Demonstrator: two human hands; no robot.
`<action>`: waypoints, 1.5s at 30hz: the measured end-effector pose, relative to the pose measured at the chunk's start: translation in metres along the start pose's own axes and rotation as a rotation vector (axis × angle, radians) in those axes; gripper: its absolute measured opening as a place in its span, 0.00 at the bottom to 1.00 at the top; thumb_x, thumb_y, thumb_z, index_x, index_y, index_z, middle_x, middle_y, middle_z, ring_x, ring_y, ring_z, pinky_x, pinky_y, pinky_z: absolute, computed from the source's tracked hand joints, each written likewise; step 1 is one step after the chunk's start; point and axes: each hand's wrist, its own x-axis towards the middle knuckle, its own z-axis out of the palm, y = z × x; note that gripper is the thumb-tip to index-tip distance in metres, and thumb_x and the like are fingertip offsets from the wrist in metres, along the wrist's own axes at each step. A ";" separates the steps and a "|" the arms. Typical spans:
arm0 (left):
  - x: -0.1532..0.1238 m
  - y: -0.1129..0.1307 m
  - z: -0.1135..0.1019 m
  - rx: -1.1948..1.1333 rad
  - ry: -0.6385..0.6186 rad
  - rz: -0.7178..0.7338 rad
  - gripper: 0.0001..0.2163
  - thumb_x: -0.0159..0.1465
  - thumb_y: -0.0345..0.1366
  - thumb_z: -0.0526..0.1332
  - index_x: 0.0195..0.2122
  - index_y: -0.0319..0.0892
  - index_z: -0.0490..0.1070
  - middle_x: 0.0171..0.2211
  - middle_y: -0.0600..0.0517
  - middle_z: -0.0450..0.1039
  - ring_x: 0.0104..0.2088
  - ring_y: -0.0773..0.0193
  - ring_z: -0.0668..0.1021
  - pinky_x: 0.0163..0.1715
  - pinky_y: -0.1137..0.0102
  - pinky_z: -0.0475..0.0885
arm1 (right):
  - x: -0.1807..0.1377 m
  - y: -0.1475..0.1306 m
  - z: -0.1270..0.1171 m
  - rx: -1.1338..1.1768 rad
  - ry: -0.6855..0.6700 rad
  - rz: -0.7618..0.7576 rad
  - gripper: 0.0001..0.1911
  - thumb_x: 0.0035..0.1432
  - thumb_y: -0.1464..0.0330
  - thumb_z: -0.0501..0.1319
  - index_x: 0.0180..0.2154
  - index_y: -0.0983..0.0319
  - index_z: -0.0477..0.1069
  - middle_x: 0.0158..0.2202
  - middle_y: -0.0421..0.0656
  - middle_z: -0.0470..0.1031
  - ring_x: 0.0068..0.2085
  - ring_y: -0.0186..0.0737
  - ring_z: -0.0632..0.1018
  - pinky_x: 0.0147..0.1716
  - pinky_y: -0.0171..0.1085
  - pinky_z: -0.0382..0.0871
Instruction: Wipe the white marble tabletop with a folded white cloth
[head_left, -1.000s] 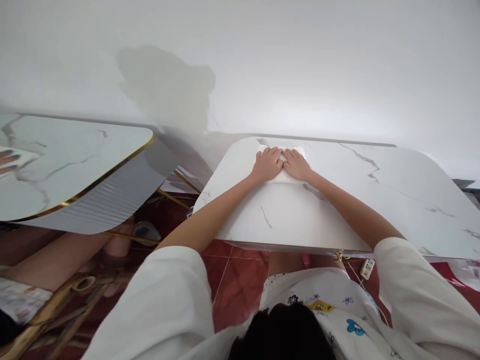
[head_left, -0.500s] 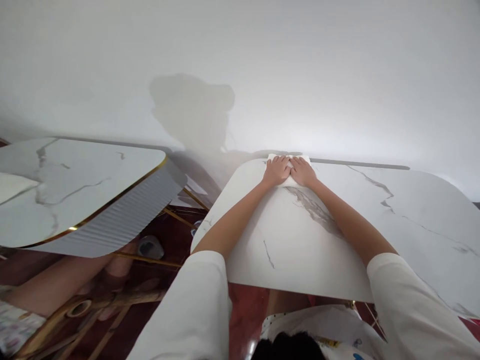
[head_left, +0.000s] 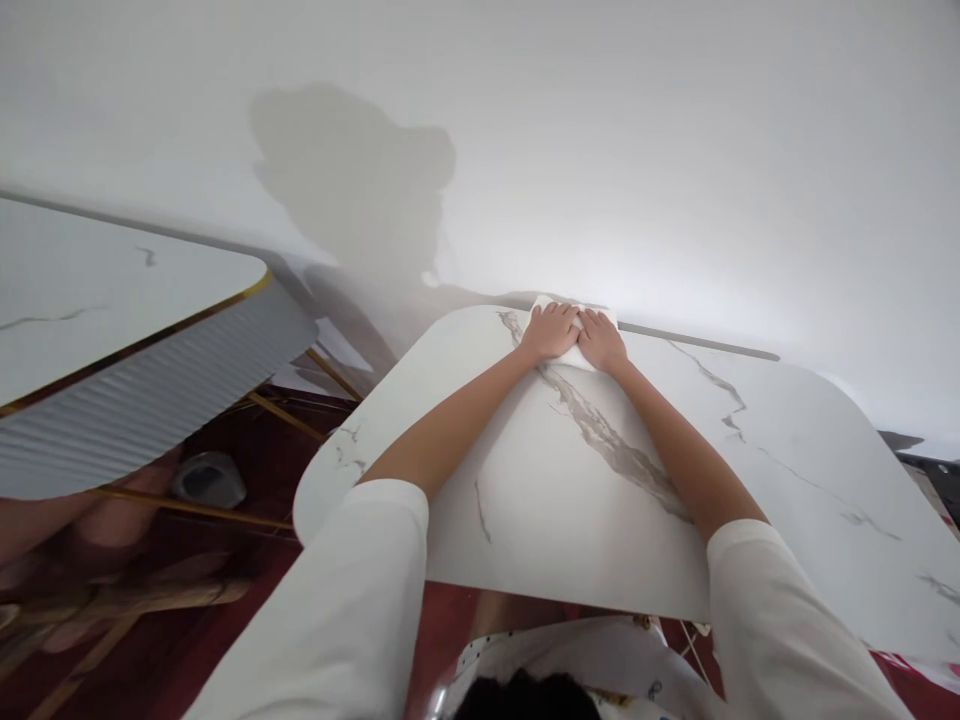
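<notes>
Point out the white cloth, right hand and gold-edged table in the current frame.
White cloth (head_left: pixel 576 358): head view, exposed part on its near side.
Right hand (head_left: pixel 603 342): head view, back of the hand.
Gold-edged table (head_left: pixel 124 280): head view, bare part of its top.

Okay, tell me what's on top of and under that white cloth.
On the white cloth lie the left hand and right hand. Under it is the marble-patterned tabletop; the patch it covers is hidden.
</notes>
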 end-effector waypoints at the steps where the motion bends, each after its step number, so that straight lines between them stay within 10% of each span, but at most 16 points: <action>1: 0.000 0.000 0.001 0.001 0.002 0.009 0.23 0.67 0.34 0.46 0.62 0.42 0.63 0.62 0.43 0.67 0.61 0.50 0.65 0.62 0.50 0.55 | -0.001 0.000 0.000 -0.003 0.006 0.003 0.30 0.67 0.70 0.41 0.68 0.71 0.54 0.70 0.51 0.56 0.70 0.47 0.56 0.67 0.49 0.51; 12: -0.035 0.013 -0.008 -0.023 -0.063 0.051 0.26 0.67 0.34 0.45 0.67 0.39 0.57 0.68 0.45 0.57 0.66 0.53 0.59 0.65 0.54 0.52 | -0.048 -0.023 -0.014 0.003 -0.023 0.080 0.31 0.67 0.68 0.41 0.69 0.71 0.51 0.71 0.51 0.51 0.70 0.55 0.53 0.67 0.51 0.49; 29: -0.187 0.057 -0.042 0.070 -0.101 0.037 0.26 0.68 0.36 0.44 0.68 0.37 0.55 0.69 0.44 0.56 0.67 0.50 0.59 0.64 0.51 0.54 | -0.185 -0.099 -0.023 -0.027 -0.003 0.063 0.30 0.67 0.69 0.43 0.68 0.70 0.54 0.70 0.51 0.54 0.70 0.55 0.56 0.66 0.50 0.50; 45: -0.264 0.090 -0.057 0.096 -0.149 0.021 0.26 0.68 0.35 0.45 0.67 0.38 0.56 0.69 0.45 0.56 0.68 0.49 0.58 0.65 0.49 0.55 | -0.267 -0.137 -0.038 0.035 -0.020 0.116 0.30 0.66 0.70 0.46 0.68 0.66 0.56 0.71 0.48 0.53 0.70 0.51 0.54 0.67 0.49 0.50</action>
